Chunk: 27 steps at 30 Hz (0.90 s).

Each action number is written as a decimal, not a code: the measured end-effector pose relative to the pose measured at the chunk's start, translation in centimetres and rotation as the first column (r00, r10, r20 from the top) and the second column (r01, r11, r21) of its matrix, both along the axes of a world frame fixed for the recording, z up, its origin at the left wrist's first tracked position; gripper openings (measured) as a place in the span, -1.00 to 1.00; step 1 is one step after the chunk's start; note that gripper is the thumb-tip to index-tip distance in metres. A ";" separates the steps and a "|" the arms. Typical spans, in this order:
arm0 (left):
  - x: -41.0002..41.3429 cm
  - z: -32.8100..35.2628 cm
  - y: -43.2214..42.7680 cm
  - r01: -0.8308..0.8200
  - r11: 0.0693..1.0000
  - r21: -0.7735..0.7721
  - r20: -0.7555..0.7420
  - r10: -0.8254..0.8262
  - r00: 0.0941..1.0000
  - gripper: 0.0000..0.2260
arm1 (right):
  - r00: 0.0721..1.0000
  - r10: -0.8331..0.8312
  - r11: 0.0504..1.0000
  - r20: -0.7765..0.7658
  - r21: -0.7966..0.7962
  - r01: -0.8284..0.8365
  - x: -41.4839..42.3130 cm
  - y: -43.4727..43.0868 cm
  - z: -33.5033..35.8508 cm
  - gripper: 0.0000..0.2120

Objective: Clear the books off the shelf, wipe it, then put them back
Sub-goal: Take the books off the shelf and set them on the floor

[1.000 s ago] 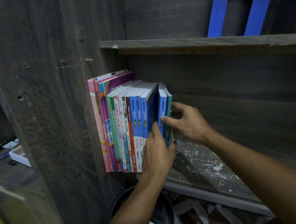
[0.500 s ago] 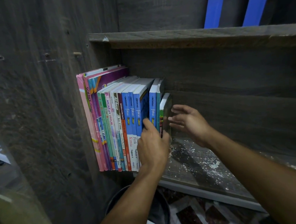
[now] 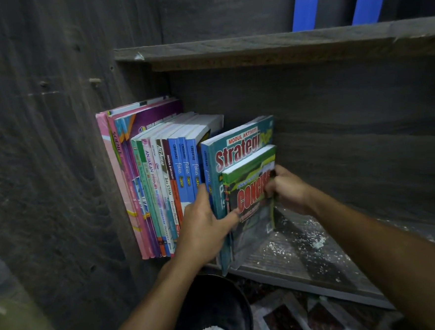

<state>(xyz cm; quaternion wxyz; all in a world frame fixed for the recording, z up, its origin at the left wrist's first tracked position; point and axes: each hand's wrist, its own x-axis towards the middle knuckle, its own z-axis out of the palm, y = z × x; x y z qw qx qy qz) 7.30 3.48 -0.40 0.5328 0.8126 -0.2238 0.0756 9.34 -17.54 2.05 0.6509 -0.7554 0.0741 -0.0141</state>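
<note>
Books (image 3: 161, 184) logged upright, spines out, in a row on the shelf (image 3: 347, 266), pressed against the side panel (image 3: 56, 163) just left of the left hand (image 3: 203, 230). Noted two at the row's right end pulled forward and turned cover-out, between the two hands: a teal book (image 3: 238, 142) titled "Strategi", and a smaller green book (image 3: 248, 185) lettered "CONCISE" lying against its cover. Recorded left hand gripping the near, spine-side edge of the pair, with thumb pointed up along a blue spine (image 3: 206, 170) beside the teal book and fingers curled across the green cover's lower corner. Recorded right hand (image 3: 290, 188) closed over the far edge of the green book, fingers curled round it, knuckles toward the camera. Saw the teal book's lower near corner jutting past the shelf's front edge, under the left hand. Observed white specks (image 3: 312, 243) scattered over the bare shelf board below and right of the right hand. Marked an upper board (image 3: 280, 44) well above both hands, with a blue object (image 3: 305, 4) standing on it. Spotted a dark round bin (image 3: 220, 301) beneath the left wrist and patterned floor (image 3: 299, 319) under the right forearm.
</note>
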 end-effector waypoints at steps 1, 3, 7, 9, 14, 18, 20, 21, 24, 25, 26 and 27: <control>0.1 0.0 0.1 0.013 1.000 -0.006 -0.004 -0.013 1.000 -0.63 | 1.000 0.018 0.999 -0.008 0.028 -0.017 0.1 -0.2 -0.1 -0.54; 0.2 0.0 0.2 0.031 0.999 -0.016 -0.002 -0.031 1.000 -0.61 | 0.998 0.055 0.997 -0.014 0.063 -0.054 0.2 -0.5 0.0 -0.59; 0.1 -0.1 0.4 0.038 0.999 -0.024 0.025 -0.037 0.999 -0.60 | 0.998 0.051 0.994 0.020 0.100 -0.053 0.2 -0.5 0.1 -0.62; 0.1 -0.2 0.3 0.027 0.999 -0.017 0.056 -0.026 0.998 -0.62 | 0.999 0.030 0.993 0.039 0.115 -0.034 -0.1 -0.4 0.3 -0.58; -0.2 0.4 -0.2 0.068 0.998 -0.016 0.069 -0.067 0.995 -0.65 | 0.993 -0.050 0.984 0.108 0.174 0.031 -1.2 -1.4 0.3 -0.49; 0.1 1.5 -1.1 0.181 0.982 -0.060 0.014 -0.180 0.984 -0.62 | 0.976 -0.161 0.967 0.149 0.221 0.125 -2.6 -3.2 0.5 -0.44; 0.6 1.6 -1.6 0.243 0.967 -0.080 -0.039 -0.247 0.968 -0.55 | 0.967 -0.199 0.963 0.159 0.213 0.163 -3.5 -3.9 0.2 -0.36; 0.8 1.6 -1.8 0.272 0.959 -0.076 -0.060 -0.277 0.959 -0.51 | 0.962 -0.220 0.961 0.162 0.207 0.184 -4.0 -4.3 -0.2 -0.32; 1.1 1.5 -2.6 0.337 0.941 -0.029 -0.098 -0.339 0.936 -0.44 | 0.951 -0.259 0.954 0.168 0.196 0.225 -5.5 -4.9 -1.4 -0.30; 1.1 1.5 -2.8 0.340 0.940 -0.024 -0.103 -0.341 0.935 -0.44 | 0.951 -0.258 0.954 0.172 0.203 0.222 -5.6 -5.0 -1.7 -0.31; 1.1 1.5 -2.9 0.332 0.943 -0.027 -0.111 -0.333 0.936 -0.44 | 0.952 -0.251 0.955 0.174 0.207 0.214 -5.9 -5.1 -1.8 -0.34; 1.1 1.4 -3.0 0.314 0.949 -0.040 -0.120 -0.316 0.941 -0.44 | 0.953 -0.246 0.956 0.176 0.204 0.209 -6.1 -5.3 -1.9 -0.37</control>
